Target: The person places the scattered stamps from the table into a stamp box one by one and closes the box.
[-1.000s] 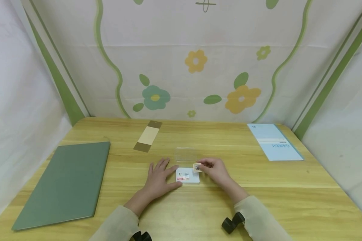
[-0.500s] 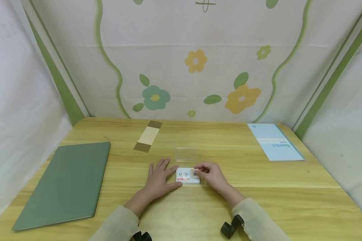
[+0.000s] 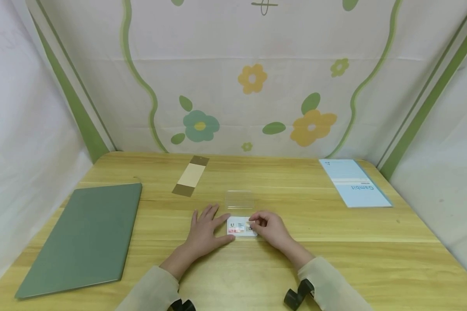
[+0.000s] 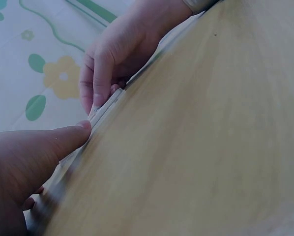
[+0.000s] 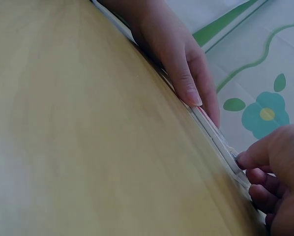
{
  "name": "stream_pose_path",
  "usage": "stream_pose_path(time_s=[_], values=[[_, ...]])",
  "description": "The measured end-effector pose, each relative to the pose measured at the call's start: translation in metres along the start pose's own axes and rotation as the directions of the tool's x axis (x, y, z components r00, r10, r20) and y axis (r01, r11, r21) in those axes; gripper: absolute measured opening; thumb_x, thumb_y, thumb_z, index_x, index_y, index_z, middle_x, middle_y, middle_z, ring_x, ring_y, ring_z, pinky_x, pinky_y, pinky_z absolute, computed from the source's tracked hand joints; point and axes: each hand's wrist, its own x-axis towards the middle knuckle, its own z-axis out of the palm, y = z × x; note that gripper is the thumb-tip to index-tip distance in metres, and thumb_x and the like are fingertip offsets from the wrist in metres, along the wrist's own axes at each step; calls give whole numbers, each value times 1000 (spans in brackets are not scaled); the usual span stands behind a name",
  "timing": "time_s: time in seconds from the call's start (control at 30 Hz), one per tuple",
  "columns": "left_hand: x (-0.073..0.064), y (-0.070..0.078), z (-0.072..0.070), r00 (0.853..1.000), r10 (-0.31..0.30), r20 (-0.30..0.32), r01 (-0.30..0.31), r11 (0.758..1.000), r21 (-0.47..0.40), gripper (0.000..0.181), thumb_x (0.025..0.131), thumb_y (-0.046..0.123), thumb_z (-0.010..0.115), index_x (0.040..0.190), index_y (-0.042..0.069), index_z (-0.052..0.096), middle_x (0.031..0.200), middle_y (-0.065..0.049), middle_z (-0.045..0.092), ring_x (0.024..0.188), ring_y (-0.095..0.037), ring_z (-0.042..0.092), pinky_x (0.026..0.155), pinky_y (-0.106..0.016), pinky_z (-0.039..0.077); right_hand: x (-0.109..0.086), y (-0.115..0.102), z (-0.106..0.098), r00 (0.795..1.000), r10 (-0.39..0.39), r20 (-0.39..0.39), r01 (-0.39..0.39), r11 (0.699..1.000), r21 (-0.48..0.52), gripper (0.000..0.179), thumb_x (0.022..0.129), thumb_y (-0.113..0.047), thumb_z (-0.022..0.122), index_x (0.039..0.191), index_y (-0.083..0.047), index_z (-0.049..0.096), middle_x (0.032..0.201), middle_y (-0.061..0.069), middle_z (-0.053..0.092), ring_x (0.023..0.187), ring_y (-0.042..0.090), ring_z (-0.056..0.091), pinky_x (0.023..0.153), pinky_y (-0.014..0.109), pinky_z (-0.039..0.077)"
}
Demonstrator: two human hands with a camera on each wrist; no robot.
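Note:
A small white card with a printed logo and pinkish strip (image 3: 236, 229) lies in front of me at the table's middle, with a clear plastic edge showing around it. My left hand (image 3: 204, 233) rests flat on the wood, its straight thumb and index finger touching the card's left corners. Over the card's right end, my right hand (image 3: 274, 228) pinches a small square piece with a cream border (image 3: 250, 226); fingertips partly hide it. In the right wrist view, the card's pale edge (image 5: 213, 135) runs between both hands, low on the table.
Just behind the card lies a clear plastic cover (image 3: 239, 199). A green folder (image 3: 85, 237) is at the left, a brown and cream tag (image 3: 191, 176) at the back left. The light blue Gambit booklet (image 3: 356, 185) lies back right on the wooden table (image 3: 373, 259).
My right hand has moved the small square piece down and left, from the card's upper right corner onto its right end. The left hand has stayed in place.

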Motion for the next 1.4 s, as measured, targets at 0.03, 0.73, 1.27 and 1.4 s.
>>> stream_pose_path(time_s=[0.03,0.73,1.27,1.4], values=[[0,0,0,1000,1,-1,-1,1000,0,62,72,56,56,121,18,53,132,-16,33,123,-33,21,92,-59,5,0,0,0,1000,-2,-1,2,1000,-6,8,74,-3,66,78,-9,64,65,-2,48,58,14,42,50,22,36],[0,-1,1,1000,-3,-1,3,1000,-4,62,72,56,56,121,18,53,132,-16,33,124,-33,20,92,-59,5,-2,-3,1,1000,-6,-7,5,999,-41,10,73,1,64,79,-8,62,67,-1,47,59,14,42,50,22,36],[0,-2,0,1000,-3,12,3,1000,-26,64,72,54,58,123,16,50,133,-17,32,124,-34,18,93,-59,3,1,-6,-2,997,65,-33,-62,995,75,10,73,0,64,82,-5,63,66,1,48,60,15,43,51,22,36],[2,-4,-3,1000,-6,7,6,998,-69,65,72,52,60,123,15,49,132,-18,32,123,-35,20,92,-59,5,4,-7,-9,996,83,-42,-78,991,113,14,74,0,64,87,0,63,69,2,50,61,14,45,53,22,38]])
